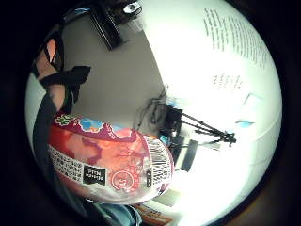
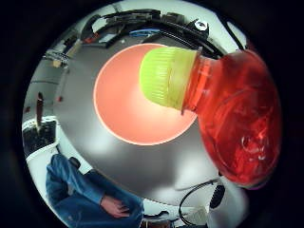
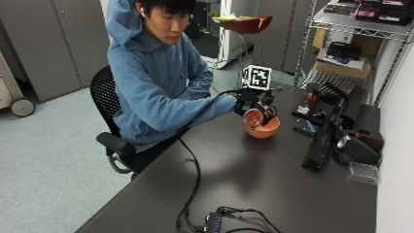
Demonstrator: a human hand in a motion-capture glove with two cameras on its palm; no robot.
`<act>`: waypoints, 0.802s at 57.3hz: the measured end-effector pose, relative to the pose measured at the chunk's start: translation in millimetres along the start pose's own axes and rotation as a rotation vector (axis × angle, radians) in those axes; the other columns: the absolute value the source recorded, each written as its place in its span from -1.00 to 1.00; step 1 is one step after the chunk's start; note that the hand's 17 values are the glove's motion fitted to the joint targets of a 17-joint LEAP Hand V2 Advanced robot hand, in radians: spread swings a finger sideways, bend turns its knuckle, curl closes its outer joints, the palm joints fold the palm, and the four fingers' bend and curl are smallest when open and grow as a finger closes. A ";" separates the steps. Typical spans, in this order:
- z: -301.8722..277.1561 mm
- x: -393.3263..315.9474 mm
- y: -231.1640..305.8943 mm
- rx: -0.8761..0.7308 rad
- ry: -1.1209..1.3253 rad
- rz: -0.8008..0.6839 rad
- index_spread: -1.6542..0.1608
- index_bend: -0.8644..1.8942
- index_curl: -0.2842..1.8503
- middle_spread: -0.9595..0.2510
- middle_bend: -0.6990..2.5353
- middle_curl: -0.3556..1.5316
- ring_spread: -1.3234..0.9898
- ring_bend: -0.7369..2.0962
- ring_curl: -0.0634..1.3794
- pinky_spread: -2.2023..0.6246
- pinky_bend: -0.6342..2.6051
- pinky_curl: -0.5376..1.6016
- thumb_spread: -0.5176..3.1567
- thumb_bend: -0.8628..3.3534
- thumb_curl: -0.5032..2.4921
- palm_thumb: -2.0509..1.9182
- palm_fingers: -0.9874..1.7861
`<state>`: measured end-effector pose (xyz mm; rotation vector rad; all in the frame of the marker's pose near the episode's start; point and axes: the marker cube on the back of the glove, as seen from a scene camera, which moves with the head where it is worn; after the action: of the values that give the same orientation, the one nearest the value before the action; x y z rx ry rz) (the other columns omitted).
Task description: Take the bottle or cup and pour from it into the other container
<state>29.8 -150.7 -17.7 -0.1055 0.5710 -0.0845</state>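
My gloved right hand (image 3: 250, 103) grips a clear plastic bottle (image 3: 255, 117) of red liquid with a colourful label (image 1: 108, 160). The bottle is tilted neck-down over an orange bowl (image 3: 263, 129) on the dark table (image 3: 259, 184). In the thumb side palm view the bottle's red body (image 2: 240, 123) is close to the palm. Its yellow-green cap (image 2: 166, 78) is on the neck, right above the bowl's pale orange inside (image 2: 126, 114). No liquid shows in the bowl.
Black devices and a tall black stand (image 3: 321, 145) stand along the table's right side. A cable runs from the hand to a small box and cable bundle (image 3: 220, 221) at the front edge. A wire shelf rack (image 3: 349, 43) rises behind. The person's bare hand (image 2: 114, 206) lies on their lap.
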 end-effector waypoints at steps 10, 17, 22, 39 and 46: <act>-11.6 -25.0 -9.0 -0.065 0.197 0.021 0.68 -0.29 -0.45 0.44 -0.33 -0.05 0.00 -0.10 -0.24 0.38 -0.34 -0.11 -0.71 -0.61 -0.20 0.61 0.53; -14.8 -37.9 -13.7 -0.072 0.211 0.019 0.67 -0.29 -0.45 0.43 -0.33 -0.05 -0.01 -0.10 -0.23 0.37 -0.34 -0.11 -0.71 -0.61 -0.20 0.61 0.53; -16.5 -46.5 -16.6 -0.081 0.211 0.011 0.67 -0.29 -0.45 0.42 -0.34 -0.04 -0.01 -0.10 -0.23 0.37 -0.34 -0.11 -0.71 -0.61 -0.20 0.61 0.53; -14.6 -38.7 -17.3 -0.100 0.262 0.022 0.67 -0.29 -0.45 0.42 -0.34 -0.04 -0.01 -0.10 -0.23 0.37 -0.34 -0.11 -0.71 -0.61 -0.19 0.61 0.53; -16.3 -42.9 -16.9 -0.109 0.244 0.023 0.67 -0.29 -0.45 0.42 -0.34 -0.04 -0.01 -0.10 -0.22 0.37 -0.34 -0.11 -0.71 -0.61 -0.19 0.61 0.53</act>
<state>-15.8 -164.0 -6.3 -0.1966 0.8208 -0.0443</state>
